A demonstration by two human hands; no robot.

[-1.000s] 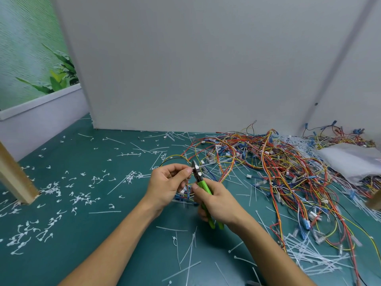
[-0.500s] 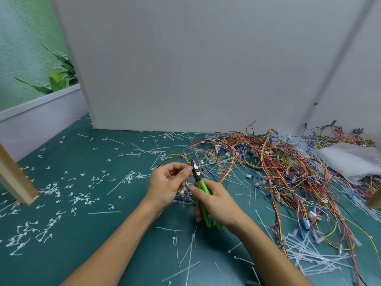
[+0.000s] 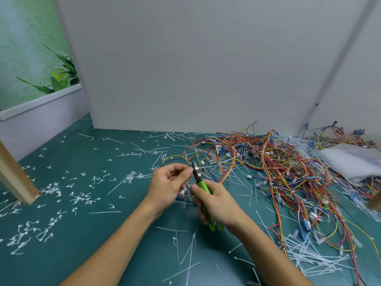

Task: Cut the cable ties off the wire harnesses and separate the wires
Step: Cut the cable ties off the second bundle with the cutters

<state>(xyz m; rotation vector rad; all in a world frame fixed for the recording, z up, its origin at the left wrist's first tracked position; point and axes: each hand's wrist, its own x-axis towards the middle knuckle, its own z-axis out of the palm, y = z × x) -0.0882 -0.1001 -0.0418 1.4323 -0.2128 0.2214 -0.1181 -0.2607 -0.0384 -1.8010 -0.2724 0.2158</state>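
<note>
My left hand (image 3: 169, 186) pinches a thin wire harness (image 3: 175, 158) of yellow, black and red wires that loops up and back over the green table. My right hand (image 3: 216, 203) grips green-handled cutters (image 3: 203, 187), whose dark jaws point up right beside my left fingertips at a small white cable tie (image 3: 197, 168) on the harness. Whether the jaws are closed on the tie is hard to tell. A big tangled pile of red, orange, yellow and blue wire harnesses (image 3: 284, 172) lies to the right.
Cut white cable ties (image 3: 82, 195) are scattered over the green table, with longer ones heaped at the right front (image 3: 309, 254). A white plastic bag (image 3: 354, 159) lies on the pile. A wooden post (image 3: 14, 174) stands at the left. A grey partition (image 3: 185, 69) closes the back.
My right hand has shifted the cutters slightly lower and nearer my left fingers. The left hand keeps its pinch on the harness.
</note>
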